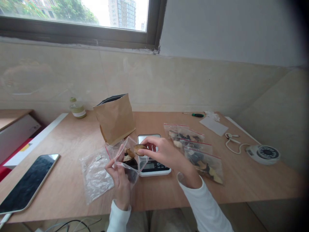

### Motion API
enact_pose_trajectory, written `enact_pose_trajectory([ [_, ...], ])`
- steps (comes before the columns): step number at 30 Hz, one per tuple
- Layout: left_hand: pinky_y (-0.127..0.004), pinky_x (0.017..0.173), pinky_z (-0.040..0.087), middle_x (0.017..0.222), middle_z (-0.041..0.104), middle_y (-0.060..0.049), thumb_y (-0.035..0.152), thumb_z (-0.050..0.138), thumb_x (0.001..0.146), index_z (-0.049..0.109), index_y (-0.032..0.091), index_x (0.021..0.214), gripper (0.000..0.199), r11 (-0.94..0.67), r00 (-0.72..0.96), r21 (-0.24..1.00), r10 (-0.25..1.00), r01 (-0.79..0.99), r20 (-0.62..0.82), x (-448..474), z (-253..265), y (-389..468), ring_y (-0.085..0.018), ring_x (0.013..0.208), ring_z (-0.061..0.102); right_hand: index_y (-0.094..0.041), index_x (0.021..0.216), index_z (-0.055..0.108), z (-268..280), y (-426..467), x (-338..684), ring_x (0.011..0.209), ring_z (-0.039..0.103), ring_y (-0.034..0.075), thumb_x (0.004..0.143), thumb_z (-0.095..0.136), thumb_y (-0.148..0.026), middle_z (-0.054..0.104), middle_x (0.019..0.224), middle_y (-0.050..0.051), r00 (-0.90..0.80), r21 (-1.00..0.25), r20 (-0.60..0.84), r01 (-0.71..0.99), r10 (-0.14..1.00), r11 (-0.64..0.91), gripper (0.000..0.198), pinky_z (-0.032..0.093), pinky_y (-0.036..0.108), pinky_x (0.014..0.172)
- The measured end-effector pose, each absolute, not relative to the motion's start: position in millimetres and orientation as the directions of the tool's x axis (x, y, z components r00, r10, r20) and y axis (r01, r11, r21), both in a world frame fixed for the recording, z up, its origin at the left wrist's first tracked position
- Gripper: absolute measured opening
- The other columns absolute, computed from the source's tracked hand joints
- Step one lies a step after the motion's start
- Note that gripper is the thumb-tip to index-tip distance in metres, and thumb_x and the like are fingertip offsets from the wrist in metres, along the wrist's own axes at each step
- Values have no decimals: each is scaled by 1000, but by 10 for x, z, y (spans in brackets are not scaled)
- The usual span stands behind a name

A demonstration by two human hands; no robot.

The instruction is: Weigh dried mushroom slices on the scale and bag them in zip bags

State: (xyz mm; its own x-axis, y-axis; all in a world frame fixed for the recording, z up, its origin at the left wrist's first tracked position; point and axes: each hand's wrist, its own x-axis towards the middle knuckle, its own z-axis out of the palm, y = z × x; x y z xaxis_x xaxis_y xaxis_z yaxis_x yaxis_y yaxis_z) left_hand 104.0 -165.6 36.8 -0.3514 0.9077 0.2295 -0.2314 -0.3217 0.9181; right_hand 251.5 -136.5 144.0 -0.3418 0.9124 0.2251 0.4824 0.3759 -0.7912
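My left hand (120, 180) is closed on a clear zip bag (131, 175) with a red seal line, its mouth spread wide. Brown and dark dried slices (129, 158) lie inside the bag. Between the thumb and fingers of my right hand (161, 151) is a brown dried slice (139, 149), right at the bag's mouth. Behind the bag and my right hand, a white kitchen scale (155, 172) with a black panel is partly hidden. An upright brown paper pouch (116, 119) stands open behind the scale's left side.
Several filled zip bags (205, 164) lie right of the scale, and an empty plastic bag (95, 174) lies left. Around the table are a phone (30, 182), a bottle (77, 109), a green-handled screwdriver (198, 115), white paper (214, 125) and a round white device with a cable (263, 154).
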Motion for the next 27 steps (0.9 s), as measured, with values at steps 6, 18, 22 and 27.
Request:
enact_pose_trajectory([
  [6, -43, 111, 37, 140, 53, -10, 35, 44, 96, 38, 26, 107, 16, -436, -423, 848, 858, -302, 291, 1064, 361, -1671, -20, 125, 55, -17, 84, 69, 1578, -1523, 2442, 74, 57, 13, 94, 54, -41, 66, 81, 2, -500, -688, 137, 573, 855, 445, 31, 40, 24, 67],
  [18, -40, 115, 32, 153, 36, -9, 41, 45, 95, 35, 27, 116, 27, -382, -455, 869, 864, -314, 215, 1130, 450, -1759, -19, 137, 42, -27, 149, 27, 1014, -2087, 2422, 126, 51, 25, 85, 61, -54, 42, 148, 11, -122, -934, 73, 339, 990, 110, 77, 45, 39, 102],
  [22, -41, 116, 28, 155, 32, -9, 44, 42, 96, 39, 27, 118, 29, -294, -349, 889, 922, -350, 168, 1199, 439, -1829, -20, 139, 38, -29, 150, 24, 804, -2089, 2262, 129, 49, 23, 87, 62, -49, 48, 144, 9, -80, -979, 87, 178, 993, 100, 76, 42, 40, 106],
  [27, -42, 114, 28, 151, 38, -10, 45, 42, 95, 49, 24, 115, 30, -345, -337, 916, 904, -207, 264, 1185, 432, -1797, -22, 140, 35, -26, 134, 50, 812, -2027, 2309, 127, 52, 18, 98, 43, -44, 59, 135, 5, 55, -984, 173, 56, 983, 170, 41, 39, 34, 109],
])
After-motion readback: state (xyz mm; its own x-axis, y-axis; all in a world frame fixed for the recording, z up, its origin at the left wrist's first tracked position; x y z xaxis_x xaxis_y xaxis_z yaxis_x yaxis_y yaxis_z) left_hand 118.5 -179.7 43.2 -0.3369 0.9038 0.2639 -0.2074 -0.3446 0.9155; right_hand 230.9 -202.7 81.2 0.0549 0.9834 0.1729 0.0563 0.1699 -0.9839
